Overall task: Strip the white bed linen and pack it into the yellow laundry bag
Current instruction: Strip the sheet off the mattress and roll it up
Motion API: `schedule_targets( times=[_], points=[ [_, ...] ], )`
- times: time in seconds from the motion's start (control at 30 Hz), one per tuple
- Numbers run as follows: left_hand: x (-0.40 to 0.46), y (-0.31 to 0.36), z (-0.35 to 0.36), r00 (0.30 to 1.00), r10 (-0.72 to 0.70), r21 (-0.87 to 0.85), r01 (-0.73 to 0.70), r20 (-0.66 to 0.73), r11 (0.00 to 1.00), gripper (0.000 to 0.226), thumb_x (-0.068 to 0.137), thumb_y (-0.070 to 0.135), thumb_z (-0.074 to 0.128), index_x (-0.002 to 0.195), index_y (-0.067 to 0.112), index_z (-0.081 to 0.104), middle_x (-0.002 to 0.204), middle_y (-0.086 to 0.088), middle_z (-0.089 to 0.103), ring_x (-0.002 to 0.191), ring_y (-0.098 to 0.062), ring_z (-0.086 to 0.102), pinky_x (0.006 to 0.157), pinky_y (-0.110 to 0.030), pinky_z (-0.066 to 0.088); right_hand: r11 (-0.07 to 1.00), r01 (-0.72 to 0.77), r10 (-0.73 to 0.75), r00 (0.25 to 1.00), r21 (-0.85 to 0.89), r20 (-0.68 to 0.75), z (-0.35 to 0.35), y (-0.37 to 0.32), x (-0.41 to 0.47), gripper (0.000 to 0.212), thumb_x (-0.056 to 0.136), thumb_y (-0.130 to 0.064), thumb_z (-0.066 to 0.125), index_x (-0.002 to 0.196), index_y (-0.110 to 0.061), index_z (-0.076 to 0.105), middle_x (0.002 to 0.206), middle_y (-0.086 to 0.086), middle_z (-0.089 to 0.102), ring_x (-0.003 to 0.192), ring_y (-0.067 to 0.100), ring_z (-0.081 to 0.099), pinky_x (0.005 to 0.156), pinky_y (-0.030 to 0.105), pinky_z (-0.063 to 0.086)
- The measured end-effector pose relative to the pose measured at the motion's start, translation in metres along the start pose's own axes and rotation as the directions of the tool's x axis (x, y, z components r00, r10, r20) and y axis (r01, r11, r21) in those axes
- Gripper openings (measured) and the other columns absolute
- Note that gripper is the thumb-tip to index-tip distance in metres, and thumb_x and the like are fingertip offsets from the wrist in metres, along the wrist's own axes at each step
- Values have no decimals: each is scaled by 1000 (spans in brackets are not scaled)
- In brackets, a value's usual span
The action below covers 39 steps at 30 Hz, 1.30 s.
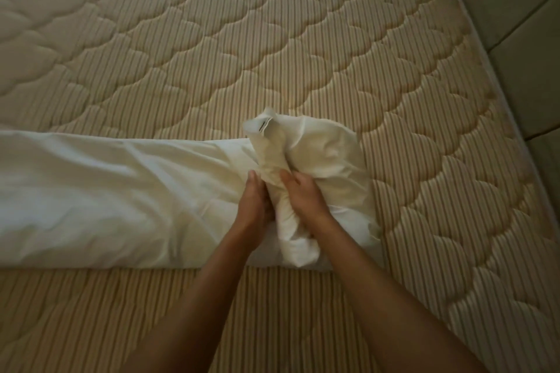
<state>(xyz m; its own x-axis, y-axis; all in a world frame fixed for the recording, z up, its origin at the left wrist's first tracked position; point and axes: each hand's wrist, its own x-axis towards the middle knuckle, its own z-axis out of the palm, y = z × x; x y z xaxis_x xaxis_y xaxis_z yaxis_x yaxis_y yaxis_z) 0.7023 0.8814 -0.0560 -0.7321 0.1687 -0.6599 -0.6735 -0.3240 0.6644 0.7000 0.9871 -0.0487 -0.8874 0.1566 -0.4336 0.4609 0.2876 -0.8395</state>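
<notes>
Both hands, the left hand [253, 201] and right hand [303, 194], squeeze the bunched white sheet [306, 154] tight near the mattress's [212, 39] right edge.

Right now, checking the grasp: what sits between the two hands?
In the head view, a bunched roll of white linen fills the gap between left hand and right hand.

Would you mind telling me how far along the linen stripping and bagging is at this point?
Done: the quilted mattress lies bare, with no sheet over it. In hand: the left hand and right hand both grip the bunched right end of the white linen, which stretches leftward across the mattress. Left: gathering the rest and packing it; no yellow laundry bag is in view.
</notes>
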Motion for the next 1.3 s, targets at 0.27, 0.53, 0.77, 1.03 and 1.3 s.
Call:
schedule_targets(
  times=[0.27,0.53,0.77,1.03,1.3],
  points=[
    [-5,25,-10,995,88,38,-86,-37,996,66,99,66,29,130,18,62,118,-10,72,112,-24,68,102,-44,49,965,-94,64,990,246,128,-27,-27,-20,49,107,-40,28,124,-13,66,108,2,73,102,14,68,94,28,53],
    [13,20,-10,953,280,243,-246,-117,938,47,95,43,60,137,23,55,120,0,71,109,-16,69,98,-40,53,678,380,-398,909,-629,120,5,24,-5,50,97,-20,30,138,-9,56,140,11,58,131,37,52,105,57,43],
    [17,32,-35,874,388,419,-248,-292,874,48,91,43,54,129,13,57,116,-6,69,109,-25,66,93,-42,55,702,469,-362,883,-536,298,28,36,-6,65,94,-38,13,146,-19,48,151,1,48,144,19,36,119,44,16],
    [-10,45,25,793,593,847,-406,140,344,56,105,49,29,154,23,32,158,-4,37,145,-20,34,118,-45,31,932,326,-360,887,-160,-289,-47,8,-1,42,96,-31,44,132,-18,62,138,-12,53,140,7,38,119,28,25],
    [38,-27,-3,825,558,997,-70,83,-44,69,95,57,5,159,33,0,167,-3,-12,152,-20,-17,119,-46,-19,705,112,-332,925,-700,-186,-64,60,45,68,91,-59,28,150,-30,40,159,-2,35,149,27,23,118,52,24]
  ],
)
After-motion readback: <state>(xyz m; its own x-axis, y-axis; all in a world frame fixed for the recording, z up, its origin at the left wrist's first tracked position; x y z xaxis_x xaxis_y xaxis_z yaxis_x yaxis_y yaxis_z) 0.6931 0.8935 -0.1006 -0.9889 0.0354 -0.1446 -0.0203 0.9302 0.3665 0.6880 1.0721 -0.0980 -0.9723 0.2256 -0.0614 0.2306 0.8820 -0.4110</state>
